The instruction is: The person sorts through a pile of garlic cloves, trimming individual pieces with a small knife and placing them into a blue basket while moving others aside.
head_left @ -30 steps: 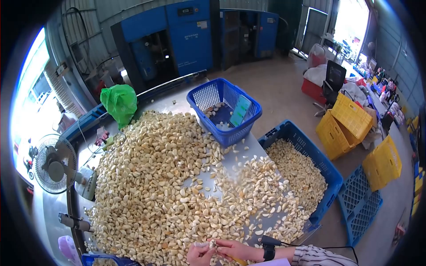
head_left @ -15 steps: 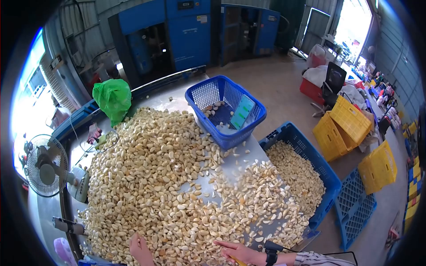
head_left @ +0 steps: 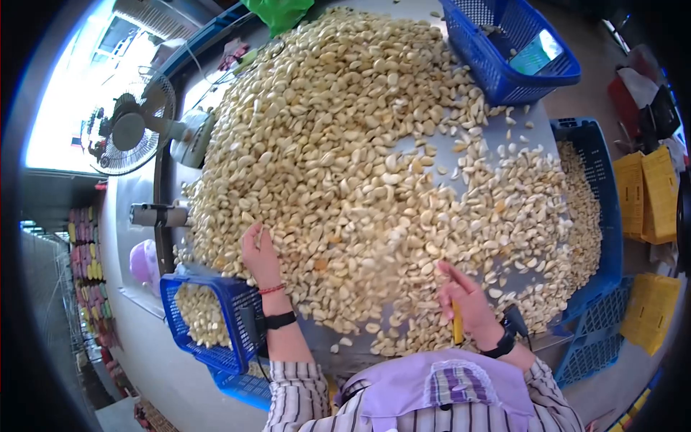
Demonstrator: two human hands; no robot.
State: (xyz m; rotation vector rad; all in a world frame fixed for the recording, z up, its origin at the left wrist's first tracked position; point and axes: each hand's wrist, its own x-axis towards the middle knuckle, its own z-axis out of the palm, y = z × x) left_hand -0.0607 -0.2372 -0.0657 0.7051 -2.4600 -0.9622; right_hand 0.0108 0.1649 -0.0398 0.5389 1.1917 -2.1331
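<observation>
A large heap of pale, flat, bean-like pieces (head_left: 324, 144) covers the metal table. My left hand (head_left: 260, 253) is at the heap's lower left edge, its fingers drawn together; a pale piece shows at the fingertips, but the grip is too small to make out. My right hand (head_left: 468, 302) is over the lower right part of the heap, index finger extended and the other fingers closed around a yellow tool (head_left: 458, 322) that points down toward my body. Loose pieces lie just beyond its fingertips.
A blue basket (head_left: 497, 83) with a phone (head_left: 536, 54) stands at the upper right. A larger blue crate (head_left: 610, 216) of pieces is at the right, another filled basket (head_left: 171, 288) at the lower left. A fan (head_left: 129, 129) stands left; a green bag (head_left: 281, 11) is at the top.
The view has tilted down and left, bringing my forearms, the lilac apron and the lower left basket into sight. The yellow tool stays in my right hand.
</observation>
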